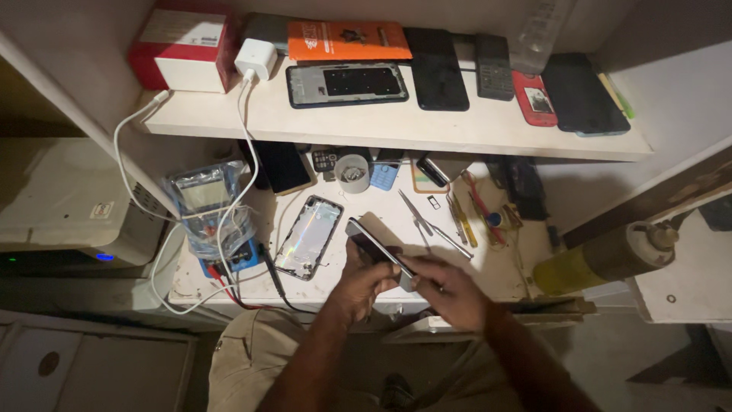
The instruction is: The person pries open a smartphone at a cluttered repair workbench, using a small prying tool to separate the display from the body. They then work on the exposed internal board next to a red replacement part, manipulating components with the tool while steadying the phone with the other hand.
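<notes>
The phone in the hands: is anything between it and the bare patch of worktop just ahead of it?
Nothing visible. The phone is held tilted in both hands, left hand and right hand. The bare worktop ahead is open; the opened phone back lies left of it, the tweezers right.

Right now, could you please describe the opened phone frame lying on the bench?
On the lower white bench, under the shelf, it lies left of the hands. The opened phone frame lies tilted, its iridescent, mirror-like inside shimmering, unlike the dark phones above.
</notes>
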### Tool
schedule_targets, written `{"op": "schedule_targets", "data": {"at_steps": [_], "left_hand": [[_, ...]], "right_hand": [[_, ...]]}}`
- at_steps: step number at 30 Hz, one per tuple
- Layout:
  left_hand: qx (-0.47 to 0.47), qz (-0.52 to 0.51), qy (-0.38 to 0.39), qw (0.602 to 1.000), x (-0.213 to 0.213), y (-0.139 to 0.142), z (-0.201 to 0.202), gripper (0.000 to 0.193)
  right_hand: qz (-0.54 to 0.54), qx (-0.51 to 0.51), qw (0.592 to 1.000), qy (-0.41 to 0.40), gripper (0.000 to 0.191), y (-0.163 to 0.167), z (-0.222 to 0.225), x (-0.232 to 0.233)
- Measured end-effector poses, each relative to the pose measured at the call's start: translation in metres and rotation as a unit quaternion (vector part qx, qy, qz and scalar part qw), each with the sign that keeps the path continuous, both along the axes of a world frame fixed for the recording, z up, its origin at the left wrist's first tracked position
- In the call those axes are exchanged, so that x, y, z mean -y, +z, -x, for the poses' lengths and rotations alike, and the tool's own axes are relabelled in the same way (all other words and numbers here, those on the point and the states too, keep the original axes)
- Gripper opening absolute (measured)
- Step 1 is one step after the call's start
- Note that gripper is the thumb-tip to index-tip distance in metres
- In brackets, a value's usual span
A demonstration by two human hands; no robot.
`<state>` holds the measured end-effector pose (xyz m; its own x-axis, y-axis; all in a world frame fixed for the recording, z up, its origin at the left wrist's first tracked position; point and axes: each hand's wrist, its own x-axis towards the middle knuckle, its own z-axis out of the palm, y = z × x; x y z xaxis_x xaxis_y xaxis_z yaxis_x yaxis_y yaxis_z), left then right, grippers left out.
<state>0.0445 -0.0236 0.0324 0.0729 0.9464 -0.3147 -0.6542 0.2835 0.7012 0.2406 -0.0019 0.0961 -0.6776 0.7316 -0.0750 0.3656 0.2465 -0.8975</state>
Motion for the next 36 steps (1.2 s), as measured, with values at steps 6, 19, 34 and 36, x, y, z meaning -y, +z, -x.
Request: {"op": "schedule_targets", "data": {"at_steps": [6,19,34,36], "left_hand": [[0.013,-0.033,0.002,0.999,0.001,-0.008,0.001,0.099],[-0.017,-0.072,-0.008,0.997,-0.004,-0.015,-0.009,0.113],[0.033,-0.022,0.068,0.997,-0.011,-0.013,-0.016,0.121],[-0.019,-0.007,0.052,0.998,-0.012,-0.008,-0.012,0.119]], "right_hand": [[0.081,0.024,0.996,-0.014,0.086,-0.005,-0.003,0.013],[0.008,0.019,1.0,0.005,0.101,0.002,0.007,0.017],[0.272,-0.135,0.952,-0.049,0.059,-0.032,-0.015,-0.012],[0.318,-0.177,0.928,-0.086,0.061,-0.036,-0.014,-0.01]]}}
